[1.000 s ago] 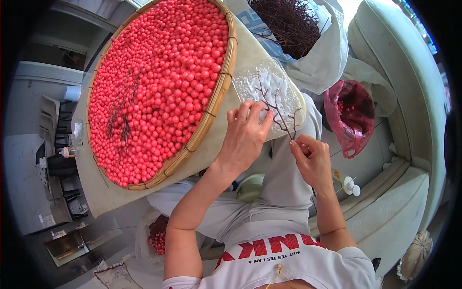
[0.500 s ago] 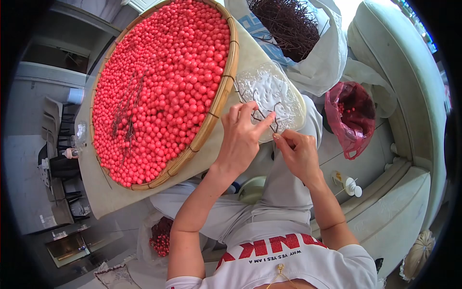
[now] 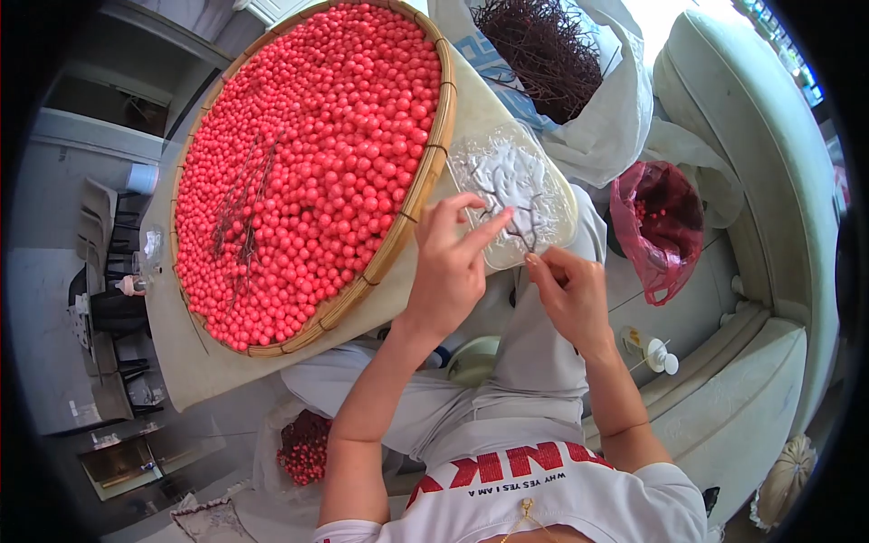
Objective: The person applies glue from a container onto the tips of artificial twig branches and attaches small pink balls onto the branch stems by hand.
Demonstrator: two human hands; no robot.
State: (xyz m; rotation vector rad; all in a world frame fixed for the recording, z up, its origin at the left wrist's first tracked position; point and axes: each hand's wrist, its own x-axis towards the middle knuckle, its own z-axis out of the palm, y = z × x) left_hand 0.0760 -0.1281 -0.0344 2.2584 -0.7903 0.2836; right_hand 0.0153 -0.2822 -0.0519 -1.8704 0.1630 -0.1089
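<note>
A shallow plastic-lined tray (image 3: 563, 233) holds a white, paste-like substance (image 3: 518, 176). Over it lies a dark branching twig (image 3: 529, 237), its forked tips in or against the white paste. My right hand (image 3: 572, 294) pinches the twig's stem end between thumb and fingertips at the tray's near edge. My left hand (image 3: 450, 271) hovers at the tray's left side, fingers apart. Its extended finger reaches over the twig's branches; whether it touches them I cannot tell. Left of that hand is a round bamboo basket (image 3: 433, 172) heaped with pinkish-red balls (image 3: 317, 163), several thin dark twigs (image 3: 243, 213) on top.
Behind the tray, a white bag (image 3: 615, 136) holds a bundle of dark twigs (image 3: 543, 54). A red plastic bag (image 3: 659, 231) with some red balls stands right. Below the table (image 3: 195, 385) sits another bag of red-tipped stems (image 3: 306, 448). A pale sofa (image 3: 751, 145) borders the right.
The twig's branches have gone down onto the white paste. My left hand has shifted slightly left and down, its fingers off the branches; my right hand has moved slightly right with the stem.
</note>
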